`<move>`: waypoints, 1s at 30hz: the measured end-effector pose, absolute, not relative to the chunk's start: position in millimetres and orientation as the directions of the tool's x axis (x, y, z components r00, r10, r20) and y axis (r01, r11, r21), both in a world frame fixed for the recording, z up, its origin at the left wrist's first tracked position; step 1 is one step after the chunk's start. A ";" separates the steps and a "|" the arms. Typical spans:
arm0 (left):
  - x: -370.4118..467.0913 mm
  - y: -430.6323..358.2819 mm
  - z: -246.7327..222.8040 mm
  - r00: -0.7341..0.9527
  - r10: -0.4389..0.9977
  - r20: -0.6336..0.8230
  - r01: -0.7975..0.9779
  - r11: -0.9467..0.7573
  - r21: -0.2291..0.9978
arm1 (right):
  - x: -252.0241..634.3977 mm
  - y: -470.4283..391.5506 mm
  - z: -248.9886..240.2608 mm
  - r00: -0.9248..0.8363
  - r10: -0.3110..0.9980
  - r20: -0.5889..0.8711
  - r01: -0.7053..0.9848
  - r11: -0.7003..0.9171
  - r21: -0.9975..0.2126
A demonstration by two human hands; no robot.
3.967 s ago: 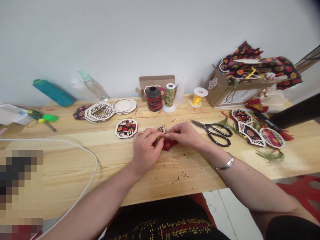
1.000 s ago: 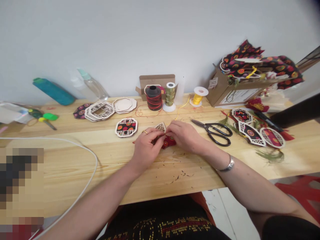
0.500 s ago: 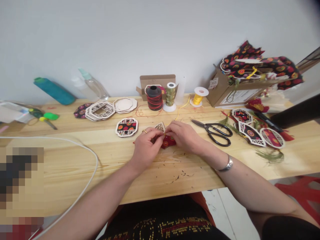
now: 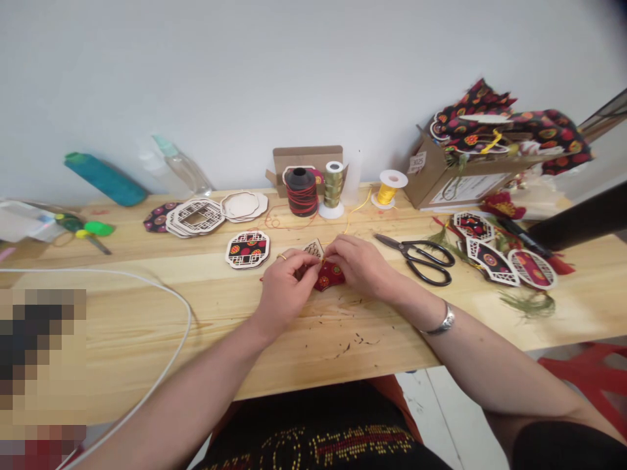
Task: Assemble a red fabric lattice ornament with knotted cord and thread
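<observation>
My left hand (image 4: 287, 290) and my right hand (image 4: 365, 264) meet over the table, fingertips pinched close together. Between them passes a thin yellow cord (image 4: 349, 220), which runs back toward a white spool of yellow cord (image 4: 386, 189). Just under the fingers lies a dark red patterned fabric piece (image 4: 330, 277), partly covered by my hands. A small pale lattice piece (image 4: 312, 247) shows behind the fingertips. Scissors with black handles (image 4: 416, 254) rest to the right of my right hand. Left of my left hand is a fabric-backed lattice plaque (image 4: 248, 249).
Along the back stand a red-and-black thread spool (image 4: 302, 192) and a gold-green spool (image 4: 334, 186). Pale cut-out frames (image 4: 198, 217) are stacked to the left. A cardboard box (image 4: 460, 176) holds patterned fabric. Finished-looking plaques (image 4: 492, 261) lie at right. A white cable (image 4: 181, 300) curves at left.
My fingertips have shifted very slightly around the yellow cord, and a little more of the red fabric shows beneath them. The things on the table have stayed put.
</observation>
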State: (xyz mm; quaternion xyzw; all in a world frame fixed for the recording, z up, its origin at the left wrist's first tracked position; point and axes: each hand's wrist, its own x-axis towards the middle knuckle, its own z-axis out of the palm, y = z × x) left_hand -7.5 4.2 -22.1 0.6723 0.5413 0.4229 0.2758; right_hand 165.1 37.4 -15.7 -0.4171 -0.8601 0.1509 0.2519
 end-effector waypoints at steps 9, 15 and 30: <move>-7.4 3.3 -22.0 0.039 0.957 0.289 0.476 -0.272 0.836 | 165.5 35.8 -17.2 -0.495 0.767 0.409 0.590 0.642 -0.489; -7.6 2.0 -19.5 0.045 0.951 0.305 0.466 -0.290 0.836 | 162.9 34.0 -16.2 -0.487 0.738 0.468 0.546 0.675 -0.496; -6.5 -0.1 -14.5 0.054 0.937 0.346 0.418 -0.336 0.844 | 160.8 30.6 -14.6 -0.447 0.693 0.566 0.499 0.718 -0.485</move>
